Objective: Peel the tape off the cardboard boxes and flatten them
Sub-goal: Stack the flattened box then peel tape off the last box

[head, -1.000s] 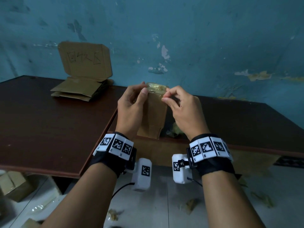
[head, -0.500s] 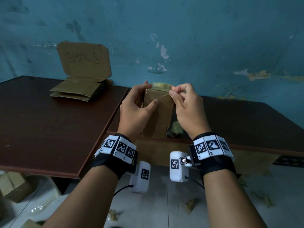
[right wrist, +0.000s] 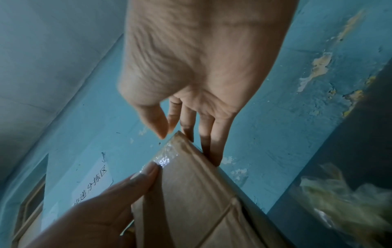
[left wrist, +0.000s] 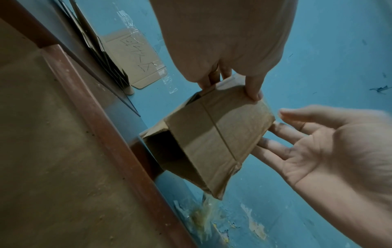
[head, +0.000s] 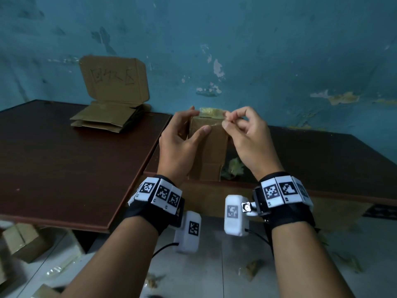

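Observation:
A small brown cardboard box [head: 207, 151] stands upright above the table's near edge, with yellowish clear tape [head: 211, 111] across its top. My left hand [head: 197, 121] grips the box, thumb on the front face and fingers behind. At the top right corner my right hand [head: 225, 121] pinches a thin strand of tape between thumb and forefinger. In the right wrist view the shiny tape [right wrist: 167, 152] wraps that corner of the box [right wrist: 191, 201], and my other right fingers lie behind it. The left wrist view shows the box [left wrist: 212, 142] open at its lower end.
Flattened cardboard [head: 105, 120] is stacked at the back left, under a cardboard sign [head: 113, 80] leaning on the blue wall. Two dark tables [head: 64, 158] meet at an angle. Crumpled tape [head: 233, 168] lies behind the box. A small box [head: 23, 241] and tape scraps [head: 251, 267] are on the floor.
My right hand has shifted right to the box's top corner, drawing out a strand of tape. My left thumb has slid down onto the front face.

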